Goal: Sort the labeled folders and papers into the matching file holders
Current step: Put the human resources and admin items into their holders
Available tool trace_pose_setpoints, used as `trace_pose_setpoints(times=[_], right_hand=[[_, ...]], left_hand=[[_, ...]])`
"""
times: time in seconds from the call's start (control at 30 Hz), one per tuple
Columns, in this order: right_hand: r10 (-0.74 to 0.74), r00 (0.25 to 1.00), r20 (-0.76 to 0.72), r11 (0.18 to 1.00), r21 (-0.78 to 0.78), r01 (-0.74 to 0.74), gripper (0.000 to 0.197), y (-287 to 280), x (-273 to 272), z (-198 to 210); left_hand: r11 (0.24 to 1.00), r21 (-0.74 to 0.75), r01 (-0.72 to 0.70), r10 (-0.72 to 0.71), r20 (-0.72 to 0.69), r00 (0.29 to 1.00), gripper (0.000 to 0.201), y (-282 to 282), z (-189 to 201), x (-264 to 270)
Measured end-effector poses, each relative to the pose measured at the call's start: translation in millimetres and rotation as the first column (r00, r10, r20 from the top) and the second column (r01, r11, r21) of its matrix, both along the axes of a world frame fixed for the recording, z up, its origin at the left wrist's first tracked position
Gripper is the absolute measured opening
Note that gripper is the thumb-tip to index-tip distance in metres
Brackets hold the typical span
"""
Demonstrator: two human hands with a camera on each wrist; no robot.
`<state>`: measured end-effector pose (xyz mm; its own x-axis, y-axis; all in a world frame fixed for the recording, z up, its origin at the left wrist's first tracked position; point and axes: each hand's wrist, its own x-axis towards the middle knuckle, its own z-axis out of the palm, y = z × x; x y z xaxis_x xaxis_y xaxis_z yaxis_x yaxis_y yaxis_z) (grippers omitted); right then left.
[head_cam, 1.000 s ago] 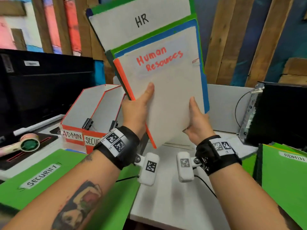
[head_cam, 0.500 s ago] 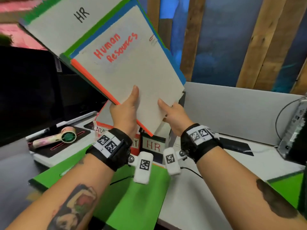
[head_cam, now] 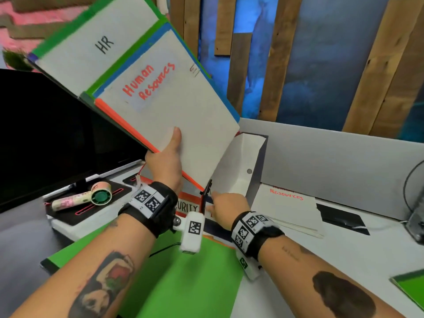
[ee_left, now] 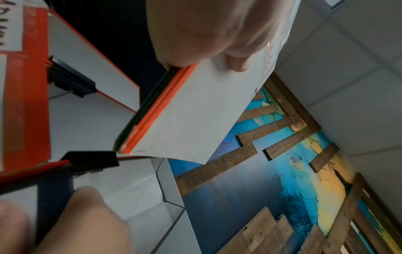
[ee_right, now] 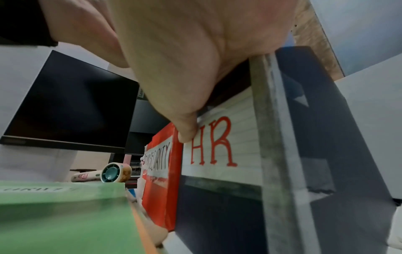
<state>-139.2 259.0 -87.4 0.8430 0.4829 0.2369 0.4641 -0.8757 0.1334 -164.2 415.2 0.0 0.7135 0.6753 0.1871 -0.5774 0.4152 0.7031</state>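
Observation:
A stack of folders and papers (head_cam: 160, 95) marked "HR" and "Human Resources" is held up, tilted to the upper left, its lower corner above the holders. My left hand (head_cam: 165, 161) grips it near the bottom, thumb on the front sheet; the left wrist view shows the stack's (ee_left: 185, 120) orange and dark edges under the thumb. My right hand (head_cam: 226, 204) grips the front edge of the dark HR file holder (head_cam: 245, 161). The right wrist view shows the thumb on the holder's (ee_right: 315, 137) "HR" label. A red holder marked SECURITY (head_cam: 188, 206) stands just left of it.
A dark monitor (head_cam: 57, 134) stands at the left with a small hand fan (head_cam: 91, 198) in front of it. A green Security folder (head_cam: 183, 283) lies under my forearms. A "Human Resources" sheet (head_cam: 286, 207) lies right of the holder, another green folder (head_cam: 410, 288) at the right edge.
My right hand has let go of the stack and dropped to the front of the HR holder. The left hand alone now holds the stack, tilted further left.

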Motion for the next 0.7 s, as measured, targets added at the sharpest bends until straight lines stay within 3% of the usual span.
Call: trace_pose_setpoints(times=[0.3,0.37,0.47,0.53,0.63,0.7], right_hand=[[0.014,1.0,-0.021,0.998,-0.054,-0.015,0.027,0,-1,5],[0.006,0.999,-0.035,0.998,-0.06,-0.008,0.027,0,-2,8],[0.01,0.999,-0.052,0.999,-0.051,-0.013,0.029,-1,-1,9],[0.024,0.999,-0.042,0.999,-0.047,-0.026,0.028,-1,0,7],[0.033,0.999,-0.024,0.999,-0.039,-0.034,0.022,-2,2,5],[0.041,0.999,-0.02,0.998,-0.039,-0.042,0.022,-3,2,6]], left_hand=[[0.994,0.059,0.091,-0.086,-0.088,0.992,0.024,-42,-19,40],[0.989,0.102,0.108,-0.092,-0.151,0.984,0.033,-46,-25,47],[0.982,0.14,0.129,-0.095,-0.223,0.97,0.061,-43,-30,59],[0.978,0.152,0.141,-0.098,-0.262,0.96,0.065,-39,-29,64],[0.966,0.227,0.122,-0.044,-0.322,0.946,0.031,-37,-28,66],[0.958,0.27,0.095,0.003,-0.34,0.941,0.021,-39,-29,67]])
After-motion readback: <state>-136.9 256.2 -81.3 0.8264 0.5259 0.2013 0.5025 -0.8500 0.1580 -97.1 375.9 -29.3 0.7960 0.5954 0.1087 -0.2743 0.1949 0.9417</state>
